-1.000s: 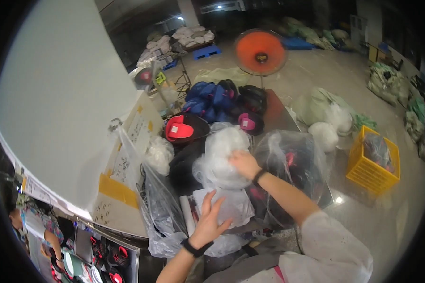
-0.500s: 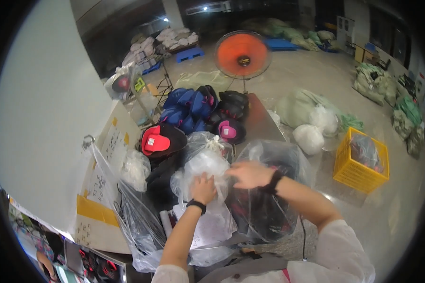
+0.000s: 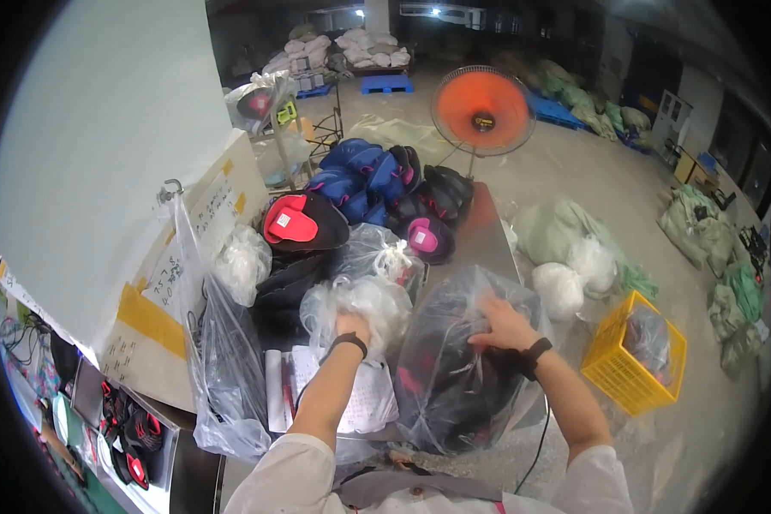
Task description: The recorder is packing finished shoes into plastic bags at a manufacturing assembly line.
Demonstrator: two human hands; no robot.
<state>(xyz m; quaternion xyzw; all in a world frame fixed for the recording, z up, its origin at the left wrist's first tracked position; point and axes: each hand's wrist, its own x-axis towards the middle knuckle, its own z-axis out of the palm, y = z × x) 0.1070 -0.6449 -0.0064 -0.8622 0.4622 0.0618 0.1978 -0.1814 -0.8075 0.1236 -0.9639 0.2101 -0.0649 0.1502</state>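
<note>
My left hand (image 3: pixel 352 326) is closed, its fingertips buried in a crumpled heap of clear plastic bags (image 3: pixel 375 304) on the table. Fingers apart, my right hand (image 3: pixel 504 325) rests on a large clear plastic bag (image 3: pixel 433 398) with dark and pink pieces inside. Handwritten paper sheets (image 3: pixel 370 403) lie under my left wrist, beside a white roll (image 3: pixel 274 390). Just beyond the bags sits a black piece with a red lining (image 3: pixel 289 221), which looks like a shoe upper. A knotted clear bag (image 3: pixel 381 248) is next to it.
Blue nested pieces (image 3: pixel 351 180) and black ones (image 3: pixel 445 195) are stacked at the table's far end. An orange fan (image 3: pixel 481 107) stands behind them. On the floor at right are a yellow crate (image 3: pixel 608 381) and stuffed sacks (image 3: pixel 561 231). A clear bag (image 3: pixel 227 377) hangs from a hook at left.
My right hand has moved right from near the crumpled bags onto the large filled bag. My left hand has sunk into the heap and its fingers have curled. The view has shifted.
</note>
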